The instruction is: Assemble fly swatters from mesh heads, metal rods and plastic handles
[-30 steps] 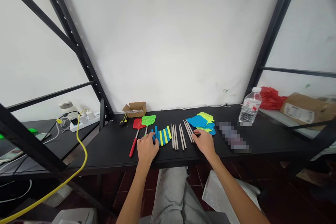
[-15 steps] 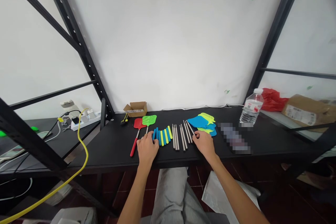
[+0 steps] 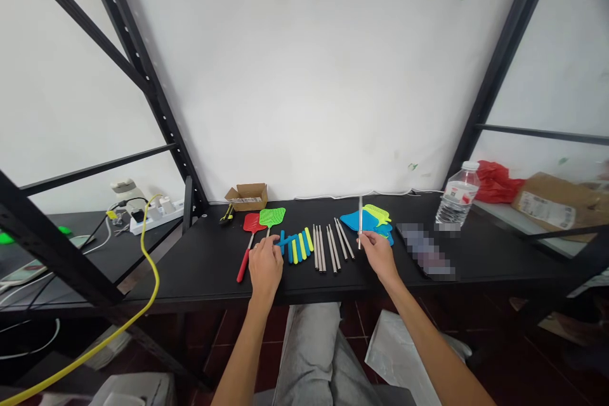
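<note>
My left hand (image 3: 266,264) pinches a blue handle (image 3: 288,240), which points to the right over a row of blue and yellow handles (image 3: 301,246). My right hand (image 3: 379,256) is closed on a silver metal rod (image 3: 360,219), held upright off the table. Several more rods (image 3: 320,247) lie side by side between my hands. Behind the raised rod is a pile of blue swatter heads (image 3: 351,221) and yellow-green ones (image 3: 378,213). To the left lie a red flyswatter (image 3: 243,266) and a green flyswatter (image 3: 273,217), whose lower part my left hand hides.
An open cardboard box (image 3: 251,196) stands at the back by the wall. A water bottle (image 3: 457,195) and a blurred-out flat object (image 3: 425,250) are on the right. Black rack posts (image 3: 504,57) flank the black table (image 3: 190,273); a yellow cable (image 3: 155,279) hangs at left.
My right hand has lifted one rod off the table and tipped it upright. My left hand has raised a blue handle from the row's left end and turned it sideways.
</note>
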### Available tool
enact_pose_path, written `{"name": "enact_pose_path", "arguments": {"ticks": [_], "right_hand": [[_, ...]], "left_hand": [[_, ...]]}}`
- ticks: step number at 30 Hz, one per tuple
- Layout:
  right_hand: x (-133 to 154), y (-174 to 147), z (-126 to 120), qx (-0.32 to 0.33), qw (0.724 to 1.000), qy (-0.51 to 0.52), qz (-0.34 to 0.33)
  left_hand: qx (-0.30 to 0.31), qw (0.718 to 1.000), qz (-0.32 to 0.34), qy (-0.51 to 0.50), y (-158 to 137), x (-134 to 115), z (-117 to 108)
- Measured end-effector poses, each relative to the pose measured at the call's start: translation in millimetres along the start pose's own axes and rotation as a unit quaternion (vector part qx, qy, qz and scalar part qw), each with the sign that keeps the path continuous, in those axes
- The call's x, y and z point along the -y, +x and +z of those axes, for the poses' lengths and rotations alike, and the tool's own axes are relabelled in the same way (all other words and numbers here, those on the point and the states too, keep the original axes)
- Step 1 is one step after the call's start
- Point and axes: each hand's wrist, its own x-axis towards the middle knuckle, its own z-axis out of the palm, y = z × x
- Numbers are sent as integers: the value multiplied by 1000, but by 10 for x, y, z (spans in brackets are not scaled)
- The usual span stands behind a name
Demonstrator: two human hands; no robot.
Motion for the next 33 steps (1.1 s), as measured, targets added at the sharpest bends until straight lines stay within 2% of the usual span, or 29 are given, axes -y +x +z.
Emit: {"name": "enact_pose_path", "arguments": {"ticks": [6, 10, 13, 17, 23, 33], "right_hand": [[-51, -10, 26, -5, 977, 209, 42], [26, -48, 50, 25, 958, 282, 32], [83, -81, 62, 66, 946, 317, 24], [117, -113, 31, 96, 935, 340, 30], [121, -132, -8, 144, 934, 324, 39], [108, -133, 15, 146, 942, 303, 16]], "left_hand": [[10, 988, 18, -153, -27, -18, -57], [29, 960, 0, -277, -29, -142, -24], [53, 942, 24, -329, -9, -274, 53], [77, 933, 65, -346, 22, -357, 117], [81, 927, 45, -365, 23, -299, 149], [76, 925, 38, -370, 14, -307, 146]]}}
